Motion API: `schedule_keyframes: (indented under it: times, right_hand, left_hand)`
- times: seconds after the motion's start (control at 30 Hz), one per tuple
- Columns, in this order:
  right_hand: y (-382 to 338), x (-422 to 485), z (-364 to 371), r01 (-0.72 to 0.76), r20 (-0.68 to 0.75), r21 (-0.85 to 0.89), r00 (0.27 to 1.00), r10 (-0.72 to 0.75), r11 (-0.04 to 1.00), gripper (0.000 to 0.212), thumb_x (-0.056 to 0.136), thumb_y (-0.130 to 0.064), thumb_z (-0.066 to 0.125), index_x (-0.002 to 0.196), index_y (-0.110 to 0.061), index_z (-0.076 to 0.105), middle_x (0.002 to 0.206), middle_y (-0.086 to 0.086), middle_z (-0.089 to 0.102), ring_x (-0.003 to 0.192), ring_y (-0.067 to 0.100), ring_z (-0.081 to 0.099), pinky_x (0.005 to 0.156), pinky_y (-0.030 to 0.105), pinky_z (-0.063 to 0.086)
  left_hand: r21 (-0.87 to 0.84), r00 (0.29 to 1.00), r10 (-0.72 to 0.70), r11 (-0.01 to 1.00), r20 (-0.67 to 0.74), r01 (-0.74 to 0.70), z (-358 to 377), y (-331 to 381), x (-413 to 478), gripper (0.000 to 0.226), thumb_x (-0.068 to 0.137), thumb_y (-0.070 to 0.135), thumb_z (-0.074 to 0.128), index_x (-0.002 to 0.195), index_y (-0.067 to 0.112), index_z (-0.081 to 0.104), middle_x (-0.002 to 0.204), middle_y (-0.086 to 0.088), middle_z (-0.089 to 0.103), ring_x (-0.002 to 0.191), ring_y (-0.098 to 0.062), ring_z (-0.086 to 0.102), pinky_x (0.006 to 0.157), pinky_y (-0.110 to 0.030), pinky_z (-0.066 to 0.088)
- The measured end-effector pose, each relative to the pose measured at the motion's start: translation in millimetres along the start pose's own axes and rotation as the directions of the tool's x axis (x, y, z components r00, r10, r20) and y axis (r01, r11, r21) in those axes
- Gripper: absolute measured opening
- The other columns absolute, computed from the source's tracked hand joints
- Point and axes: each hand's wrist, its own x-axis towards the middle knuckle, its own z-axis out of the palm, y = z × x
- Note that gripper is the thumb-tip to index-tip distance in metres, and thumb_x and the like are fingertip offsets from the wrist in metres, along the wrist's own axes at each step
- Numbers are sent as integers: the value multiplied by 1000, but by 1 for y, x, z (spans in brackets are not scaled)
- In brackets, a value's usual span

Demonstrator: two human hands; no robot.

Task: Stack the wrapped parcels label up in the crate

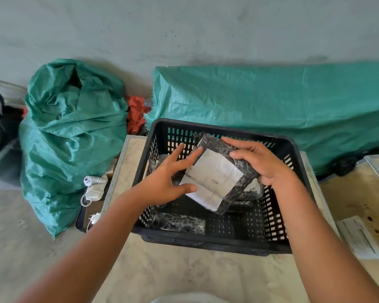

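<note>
A black slotted plastic crate [298, 171] stands on a pale wooden table. Over its middle I hold a dark wrapped parcel [214, 178] with its white label facing up. My right hand [258, 162] grips the parcel's right edge. My left hand [164, 180] touches its left edge, fingers spread and thumb on the label. Another dark wrapped parcel [178, 223] lies on the crate floor by the near wall. More dark wrapped parcels [249, 191] sit partly hidden under the held one.
A stuffed green woven sack [70, 138] stands on the floor at left, a long green-covered bundle [271, 101] behind the crate. White charger and cable [94, 186] lie left of the table. A paper sheet [361, 237] rests on a wooden board at right.
</note>
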Motion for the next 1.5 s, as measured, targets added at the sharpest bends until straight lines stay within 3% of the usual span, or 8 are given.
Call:
schedule_keyframes:
  times: [0.27,0.47,0.7,0.9,1.1,1.23,1.37,1.5]
  right_hand:
    - [-16,-6,-1,114,-113,127,989,-100,985,33,80,-24,80,113,-31,80,118,1,77,109,13,72,89,25,55]
    - [15,-7,22,10,-130,-310,990,-53,951,82,56,-71,84,133,-60,57,162,-7,35,148,14,33,121,49,24]
    - [72,9,66,-147,-229,-307,970,76,940,108,64,-38,96,156,-25,41,157,-3,45,137,8,42,104,22,36]
    - [99,38,89,-246,-207,-510,965,160,824,110,75,-36,90,162,-18,24,157,9,42,141,27,44,111,32,38]
    - [121,58,94,-337,-165,-502,941,295,796,112,82,-20,84,164,-21,8,151,12,51,133,29,53,109,38,45]
    - [140,67,102,-359,-152,-554,931,333,751,109,91,-24,76,164,-21,-5,166,30,14,152,43,17,118,34,20]
    - [147,80,103,-393,-238,-543,920,313,742,94,92,-11,67,164,-27,8,159,40,15,144,51,29,116,47,31]
    - [166,78,114,-376,-309,-503,919,244,779,93,93,-3,67,164,-27,11,165,31,9,138,40,46,114,38,40]
  left_hand:
    - [-8,999,-25,1000,23,25,-9,13,19,89,92,28,71,146,68,14,125,11,46,118,-5,53,101,-19,41]
    - [-303,978,-196,939,-74,165,0,-9,31,81,95,15,68,152,52,26,132,21,53,108,-8,63,76,-27,61]
    - [-207,918,-392,904,-58,373,21,-45,48,82,94,21,71,159,36,22,137,0,52,98,-1,60,70,-14,55]
    - [150,834,-551,822,-37,550,38,-63,68,89,95,19,66,161,22,6,127,-12,59,87,-15,58,68,-24,46]
    - [355,668,-743,614,-41,705,76,-62,81,102,96,20,63,158,30,-17,159,-32,5,143,-46,24,112,-51,32]
    - [338,624,-779,573,-58,747,92,-70,90,102,96,11,61,158,27,-18,161,-31,-9,147,-44,18,110,-48,36]
    - [325,640,-767,594,-47,736,98,-91,94,101,96,6,58,157,28,-19,160,-30,-20,149,-46,8,114,-47,34]
    - [298,691,-722,654,-28,695,100,-114,94,100,96,4,58,157,30,-16,160,-29,-22,138,-44,39,112,-44,38]
